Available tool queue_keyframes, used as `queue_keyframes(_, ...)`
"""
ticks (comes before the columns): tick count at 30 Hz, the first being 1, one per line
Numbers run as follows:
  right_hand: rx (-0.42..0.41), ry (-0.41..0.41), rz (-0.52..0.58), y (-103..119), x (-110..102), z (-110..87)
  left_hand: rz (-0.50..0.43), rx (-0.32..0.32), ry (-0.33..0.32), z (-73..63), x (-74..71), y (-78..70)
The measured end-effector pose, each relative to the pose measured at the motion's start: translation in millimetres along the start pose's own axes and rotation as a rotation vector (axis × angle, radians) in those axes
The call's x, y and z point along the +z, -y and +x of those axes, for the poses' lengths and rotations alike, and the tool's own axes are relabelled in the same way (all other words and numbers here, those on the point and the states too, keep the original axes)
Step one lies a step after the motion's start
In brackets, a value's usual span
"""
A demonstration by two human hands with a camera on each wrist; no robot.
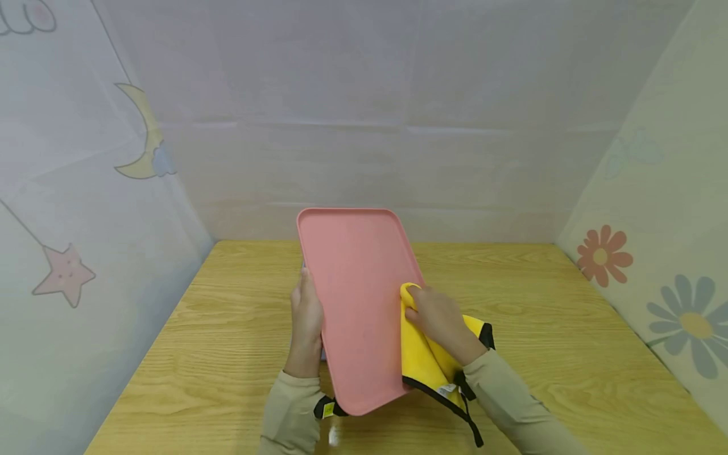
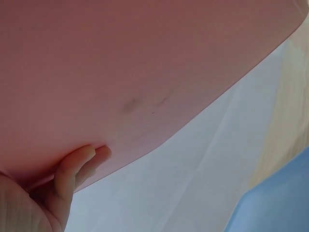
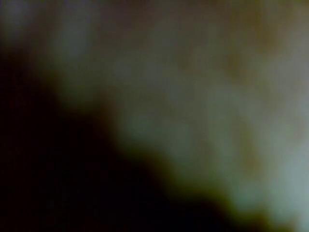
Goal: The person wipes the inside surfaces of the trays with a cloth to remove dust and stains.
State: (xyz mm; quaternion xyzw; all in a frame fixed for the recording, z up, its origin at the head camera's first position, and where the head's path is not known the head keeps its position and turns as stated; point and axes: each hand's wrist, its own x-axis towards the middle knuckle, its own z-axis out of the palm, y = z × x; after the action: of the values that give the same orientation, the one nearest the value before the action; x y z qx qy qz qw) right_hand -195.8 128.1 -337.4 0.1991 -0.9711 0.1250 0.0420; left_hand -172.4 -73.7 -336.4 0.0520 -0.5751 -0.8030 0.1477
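Note:
A pink rectangular tray (image 1: pixel 358 303) with a raised rim is held tilted above the table. My left hand (image 1: pixel 307 316) grips its left long edge; in the left wrist view the fingers (image 2: pixel 72 171) of that hand lie against the tray's underside (image 2: pixel 145 63), which has faint dark marks. A yellow cloth (image 1: pixel 418 347) with black trim is bunched in my right hand (image 1: pixel 440 319), at the tray's right side. The cloth's lower part hangs over the tray's edge. The right wrist view is dark and blurred, so no detail shows there.
Beneath the tray lies a blue flat-looking thing (image 2: pixel 282 193), mostly hidden in the head view. A black piece with a yellow label (image 1: pixel 328 409) shows by the tray's lower left corner. The wooden table (image 1: pixel 216 354) is bounded by pale hanging sheets (image 1: pixel 364 126) at the back and sides.

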Motion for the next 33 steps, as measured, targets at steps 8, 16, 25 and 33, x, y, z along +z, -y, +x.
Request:
queue_keyframes(8, 0.032, 0.017, -0.035, -15.8, 4.7, 2.4, 0.045, 0.000, -0.038, -1.1, -0.9, -3.3)
queue_keyframes(16, 0.055, 0.033, -0.025, -21.4, 7.3, 3.3, 0.026, 0.008, -0.028, -1.8, -1.7, -5.9)
queue_keyframes(25, 0.035, -0.006, 0.000, -17.7, 7.3, -0.5, 0.039, 0.003, -0.050, -1.3, 1.0, -4.7)
queue_keyframes(33, -0.044, -0.041, -0.002, 0.0, 9.0, -5.0, 0.043, -0.006, -0.073, -0.6, 5.8, -1.2)
